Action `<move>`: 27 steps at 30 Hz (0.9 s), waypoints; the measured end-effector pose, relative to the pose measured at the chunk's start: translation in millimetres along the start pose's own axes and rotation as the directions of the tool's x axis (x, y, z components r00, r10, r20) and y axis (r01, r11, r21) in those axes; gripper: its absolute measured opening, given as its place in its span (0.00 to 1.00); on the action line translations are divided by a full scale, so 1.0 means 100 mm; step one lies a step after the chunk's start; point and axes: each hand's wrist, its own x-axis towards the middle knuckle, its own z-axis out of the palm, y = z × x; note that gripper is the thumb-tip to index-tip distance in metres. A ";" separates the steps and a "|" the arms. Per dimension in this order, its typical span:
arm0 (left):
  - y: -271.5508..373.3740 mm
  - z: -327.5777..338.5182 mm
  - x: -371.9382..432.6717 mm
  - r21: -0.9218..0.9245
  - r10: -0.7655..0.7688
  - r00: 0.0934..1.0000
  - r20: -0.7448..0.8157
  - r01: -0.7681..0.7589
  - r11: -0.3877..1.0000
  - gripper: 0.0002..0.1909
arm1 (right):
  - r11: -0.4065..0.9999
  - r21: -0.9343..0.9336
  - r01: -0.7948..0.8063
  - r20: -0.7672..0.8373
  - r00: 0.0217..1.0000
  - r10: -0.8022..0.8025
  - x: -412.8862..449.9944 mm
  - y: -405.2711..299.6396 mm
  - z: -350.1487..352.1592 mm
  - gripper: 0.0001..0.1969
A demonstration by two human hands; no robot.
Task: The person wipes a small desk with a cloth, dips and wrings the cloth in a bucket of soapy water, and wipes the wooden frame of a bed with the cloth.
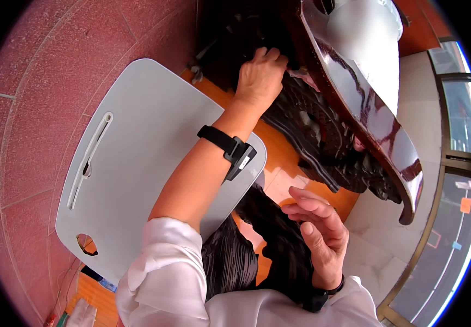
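My left hand point(262, 75) reaches out to the underside of a dark carved wooden table point(325, 122). Its fingers are curled against or close to the shadowed carving, and their tips are hidden, so I cannot tell whether they hold something. A black strap with a small device point(239, 157) goes round that forearm. Beneath the forearm is a light grey lap-desk top point(149, 135) with a long slot and an oval hole. My right hand point(321, 237) is raised above my lap, palm turned inward, fingers loosely bent and apart from the thumb, nothing visible in it.
The table's glossy, curved top edge point(366, 110) juts out at right, with a blurred white object point(378, 61) on or behind it. Red stone tiles point(56, 102) lie at left. Orange flooring point(276, 139) shows below. Glass panes point(443, 245) line the far right. Cables point(62, 286) are at lower left.
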 end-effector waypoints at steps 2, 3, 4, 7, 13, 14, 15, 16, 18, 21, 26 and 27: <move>-0.11 -0.22 0.05 -0.182 -0.164 0.986 -0.013 0.159 0.970 0.09 | 1.000 0.004 -0.013 0.006 1.000 0.013 0.01 0.01 0.01 0.15; -0.19 -0.38 0.08 -0.377 -0.326 0.945 0.019 0.309 0.873 0.10 | 1.000 0.000 -0.008 0.018 1.000 0.008 -0.01 0.01 0.01 0.15; -0.30 -0.54 0.17 -0.518 -0.448 0.893 0.034 0.399 0.757 0.14 | 1.000 -0.006 -0.004 0.027 1.000 0.004 -0.01 0.01 0.00 0.15; -0.31 -0.91 0.51 -0.728 -0.535 0.755 -0.378 0.114 0.676 0.11 | 1.000 -0.007 -0.006 0.030 1.000 0.006 -0.01 -0.03 0.02 0.15; -0.26 -0.59 0.78 -0.170 0.045 0.744 -0.667 -0.211 0.963 0.16 | 1.000 0.009 0.004 0.045 0.999 -0.005 0.02 -0.03 0.00 0.14; -0.29 -0.43 0.67 -0.134 0.045 0.732 -0.680 -0.185 0.974 0.14 | 1.000 -0.008 0.008 0.039 0.999 -0.008 0.02 -0.05 0.00 0.14; -0.27 -0.29 0.52 -0.151 -0.007 0.785 -0.620 -0.110 0.982 0.19 | 1.000 -0.012 0.007 0.025 1.000 -0.006 0.01 -0.06 0.00 0.14; -0.40 -0.22 0.40 -0.073 0.022 0.798 -0.602 -0.083 0.994 0.19 | 1.000 -0.017 0.023 0.058 0.998 -0.022 0.02 -0.07 0.03 0.13; -0.36 -0.27 0.36 -0.017 0.024 0.848 -0.530 -0.039 0.999 0.19 | 0.999 -0.030 0.035 0.081 0.996 -0.033 0.01 -0.07 0.02 0.13; -0.40 -0.57 0.40 0.086 -0.042 0.973 -0.228 0.063 0.994 0.17 | 0.998 -0.052 0.023 0.092 0.996 -0.019 0.04 0.00 0.03 0.12; -0.58 -1.11 0.78 -0.119 -0.420 0.873 -0.250 0.403 0.908 0.22 | 0.997 -0.063 0.039 0.063 0.997 -0.035 0.05 0.04 0.05 0.12; -0.60 -1.12 0.86 -0.309 -0.378 0.815 -0.438 0.258 0.915 0.16 | 0.998 -0.051 0.036 0.075 0.997 -0.032 0.05 0.02 0.07 0.12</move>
